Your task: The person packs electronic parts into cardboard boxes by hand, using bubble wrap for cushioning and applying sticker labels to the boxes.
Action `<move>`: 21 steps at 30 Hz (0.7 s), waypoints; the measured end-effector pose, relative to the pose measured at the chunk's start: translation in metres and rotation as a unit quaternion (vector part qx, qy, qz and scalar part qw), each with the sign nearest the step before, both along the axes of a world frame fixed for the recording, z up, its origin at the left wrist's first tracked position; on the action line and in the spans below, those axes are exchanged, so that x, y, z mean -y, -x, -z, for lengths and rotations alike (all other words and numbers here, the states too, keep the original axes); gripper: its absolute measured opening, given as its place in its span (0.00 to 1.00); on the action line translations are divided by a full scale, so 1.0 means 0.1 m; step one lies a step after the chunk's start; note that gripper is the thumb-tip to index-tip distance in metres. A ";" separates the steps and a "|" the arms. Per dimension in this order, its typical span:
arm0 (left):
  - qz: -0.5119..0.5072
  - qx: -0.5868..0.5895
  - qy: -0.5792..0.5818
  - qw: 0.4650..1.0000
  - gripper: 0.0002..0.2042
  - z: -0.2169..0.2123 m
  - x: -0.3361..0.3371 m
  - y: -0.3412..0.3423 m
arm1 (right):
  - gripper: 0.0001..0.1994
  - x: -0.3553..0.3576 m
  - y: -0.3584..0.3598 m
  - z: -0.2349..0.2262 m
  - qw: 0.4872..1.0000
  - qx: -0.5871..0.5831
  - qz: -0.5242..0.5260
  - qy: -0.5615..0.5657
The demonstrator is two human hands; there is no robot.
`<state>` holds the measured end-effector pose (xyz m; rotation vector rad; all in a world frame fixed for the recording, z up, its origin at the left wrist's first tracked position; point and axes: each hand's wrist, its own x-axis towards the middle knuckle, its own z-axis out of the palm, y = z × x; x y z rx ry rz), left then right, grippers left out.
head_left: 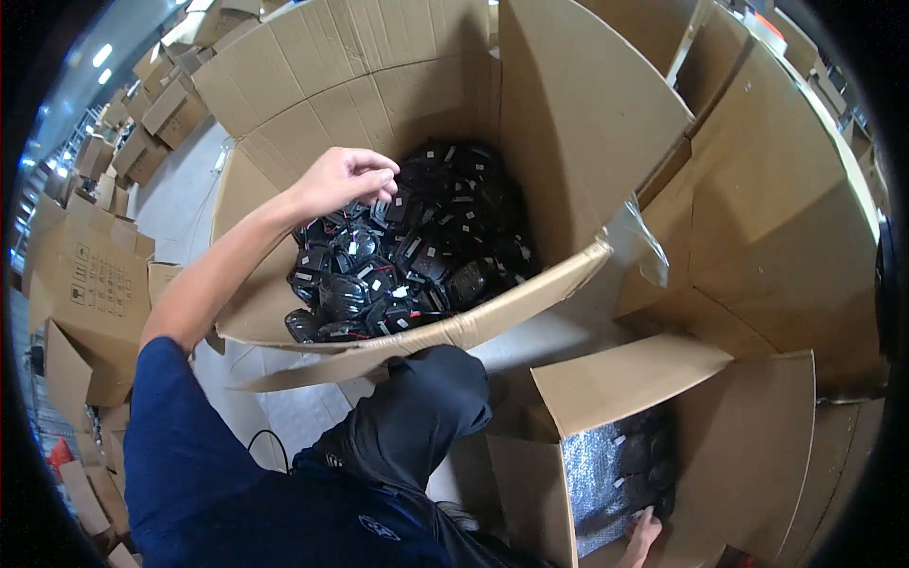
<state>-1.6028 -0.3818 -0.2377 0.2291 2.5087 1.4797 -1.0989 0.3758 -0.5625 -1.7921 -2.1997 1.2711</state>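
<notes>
Small black bagged parts (407,265), glossy, each with a pale label; heaped loose and jumbled at the bottom of a large open cardboard box (379,85). Top of heap directly under pinched fingertips of left hand (341,180), one or two pieces touching them. A few more of the same below-right, inside a foil-lined smaller box (606,379), just above right hand (644,535).

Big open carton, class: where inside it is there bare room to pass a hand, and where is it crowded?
Big carton: its upper inside walls are bare above the pile, at the back and at the left beside the left hand. The bottom is crowded with black bagged items, no bare floor showing. The small foil-lined box, where the right hand reaches, shows bare foil left of its items.
</notes>
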 end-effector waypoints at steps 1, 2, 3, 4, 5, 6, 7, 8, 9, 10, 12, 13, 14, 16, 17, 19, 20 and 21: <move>-0.053 0.016 0.034 0.998 0.19 0.40 0.22 0.37 | 0.26 0.10 0.00 -0.09 1.000 0.000 -0.002 -0.007; -0.088 -0.037 0.141 0.985 0.22 0.93 0.48 0.71 | 0.23 0.22 -0.02 -0.18 0.997 -0.006 -0.070 -0.012; -0.110 -0.067 0.257 0.958 0.26 1.41 0.76 0.93 | 0.21 0.35 0.00 -0.24 0.990 -0.014 -0.143 -0.011; -0.087 -0.147 0.329 0.929 0.27 1.74 0.91 0.98 | 0.15 0.63 0.15 -0.50 0.975 0.056 -0.216 -0.004; -0.054 -0.225 0.381 0.895 0.29 2.02 0.89 1.03 | 0.16 0.84 0.29 -0.90 0.952 0.130 -0.276 -0.009; -0.036 -0.233 0.383 0.893 0.30 2.25 0.52 1.19 | 0.16 0.78 -0.10 -0.97 0.966 0.075 -0.244 -0.036; -0.022 -0.238 0.399 0.885 0.31 2.38 0.25 1.30 | 0.13 0.83 -0.33 -1.02 0.963 0.040 -0.250 -0.090; -0.006 -0.289 0.416 0.862 0.28 2.55 0.16 1.41 | 0.11 0.87 -0.52 -1.04 0.979 0.044 -0.194 -0.039; -0.002 -0.285 0.406 0.868 0.28 2.69 0.10 1.53 | 0.11 0.91 -0.68 -1.06 0.983 0.063 -0.173 -0.013; 0.007 -0.307 0.500 0.810 0.28 2.81 0.18 1.64 | 0.12 1.07 -0.68 -1.08 0.989 0.032 -0.141 0.026; 0.038 -0.336 0.591 0.732 0.29 3.00 0.26 1.85 | 0.14 1.42 -0.65 -1.19 0.993 0.059 -0.104 0.012; 0.041 -0.351 0.604 0.715 0.29 3.07 0.29 1.96 | 0.15 1.47 -0.70 -1.23 0.978 0.117 -0.175 0.002; 0.048 -0.357 0.612 0.704 0.29 3.11 0.26 2.06 | 0.16 1.52 -0.69 -1.29 0.978 0.136 -0.158 0.014; 0.061 -0.372 0.644 0.666 0.29 3.19 0.42 2.20 | 0.16 1.61 -0.48 -1.29 0.976 0.155 -0.148 0.031; 0.066 -0.355 0.647 0.671 0.30 3.21 0.65 2.24 | 0.16 1.68 -0.25 -1.25 0.981 0.122 -0.148 0.037; 0.099 -0.372 0.590 0.710 0.28 3.11 0.23 2.30 | 0.15 1.86 -0.32 -1.44 0.993 0.065 -0.092 0.021; 0.108 -0.377 0.581 0.713 0.28 3.05 0.16 2.28 | 0.16 1.86 -0.37 -1.48 0.990 0.075 -0.107 0.042; 0.089 -0.348 0.505 0.784 0.27 2.99 0.08 2.21 | 0.16 1.77 -0.46 -1.47 0.987 0.084 -0.119 0.063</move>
